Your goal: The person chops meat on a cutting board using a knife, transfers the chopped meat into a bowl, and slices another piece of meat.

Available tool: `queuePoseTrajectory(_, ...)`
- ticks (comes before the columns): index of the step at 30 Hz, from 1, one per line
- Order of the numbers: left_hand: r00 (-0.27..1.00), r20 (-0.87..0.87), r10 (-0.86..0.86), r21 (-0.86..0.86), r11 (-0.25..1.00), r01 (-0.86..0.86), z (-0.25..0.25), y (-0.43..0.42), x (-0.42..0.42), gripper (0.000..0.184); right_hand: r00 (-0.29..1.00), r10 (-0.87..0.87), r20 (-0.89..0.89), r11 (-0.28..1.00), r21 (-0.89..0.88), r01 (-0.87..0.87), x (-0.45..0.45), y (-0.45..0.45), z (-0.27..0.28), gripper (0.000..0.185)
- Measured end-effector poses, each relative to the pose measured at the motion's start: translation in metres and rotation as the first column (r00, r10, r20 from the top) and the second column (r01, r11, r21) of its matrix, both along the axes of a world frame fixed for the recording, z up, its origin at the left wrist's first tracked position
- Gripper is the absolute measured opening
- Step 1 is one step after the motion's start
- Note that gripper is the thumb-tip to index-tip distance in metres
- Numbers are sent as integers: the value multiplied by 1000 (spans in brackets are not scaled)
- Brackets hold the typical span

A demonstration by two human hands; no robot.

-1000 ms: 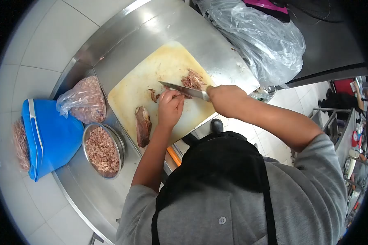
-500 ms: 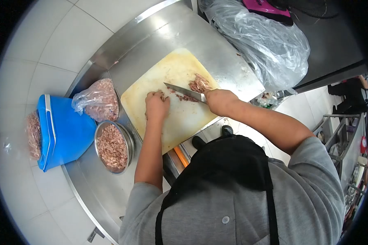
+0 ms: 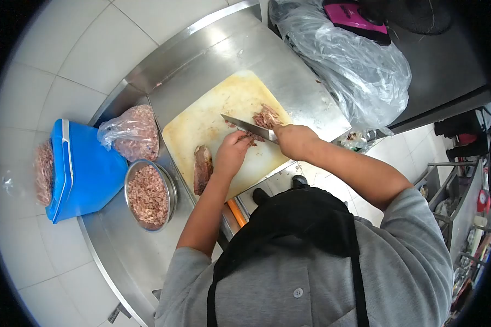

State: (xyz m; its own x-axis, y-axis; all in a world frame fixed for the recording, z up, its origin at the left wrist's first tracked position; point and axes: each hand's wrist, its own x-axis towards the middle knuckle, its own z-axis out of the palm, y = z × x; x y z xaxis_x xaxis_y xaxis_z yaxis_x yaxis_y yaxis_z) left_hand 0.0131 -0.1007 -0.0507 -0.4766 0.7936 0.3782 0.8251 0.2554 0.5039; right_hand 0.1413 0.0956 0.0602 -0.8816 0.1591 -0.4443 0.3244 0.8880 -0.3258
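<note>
While our right hand (image 3: 297,140) is wrapped firmly around the handle of the knife (image 3: 249,126), our left hand (image 3: 233,152) has its fingers curled beside the blade, at the dark meat scraps (image 3: 253,141) (whether they pinch any, we cannot tell). We judge this to be chopping, and the next stroke calls for fingertips tucked clear of the edge. Half a second ago our left hand was farther from the blade; now it is close, and the meat chunk (image 3: 203,170) shows beside our forearm. Beyond the blade, shredded meat (image 3: 267,116) lies on the cutting board (image 3: 232,92); left of that stands the metal bowl (image 3: 172,197).
</note>
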Motion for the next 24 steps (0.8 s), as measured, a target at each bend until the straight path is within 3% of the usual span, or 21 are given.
queuePoseTrajectory(3, 999, -5, -40, 30, 999, 40, -5, 6, -5, 15, 1000, -23, 4, 999, 35, 23, 8, -4, 22, 24)
queuePoseTrajectory(5, 998, 24, -58, 38, 998, 57, -11, 8, -9, 14, 995, 29, 96, 999, 43, -33, 12, -1, 39, 25)
queuePoseTrajectory(15, 986, 116, -120, 105, 989, 108, -13, 9, -19, 16, 967, 110, 230, 989, 68, -128, -2, -4, 35, 24)
queuePoseTrajectory(17, 986, 125, -114, 90, 991, 103, -16, 6, -17, 17, 994, 20, 107, 998, 60, -26, 0, -9, 0, 23)
queuePoseTrajectory(22, 982, 50, -180, 81, 981, 175, -12, 8, -22, 19, 997, -13, 75, 999, 31, 11, -1, 0, 6, 24)
queuePoseTrajectory(24, 980, 121, -157, 82, 986, 147, -6, 3, -22, 14, 995, -96, -6, 995, -10, 96, 4, 6, 18, 28)
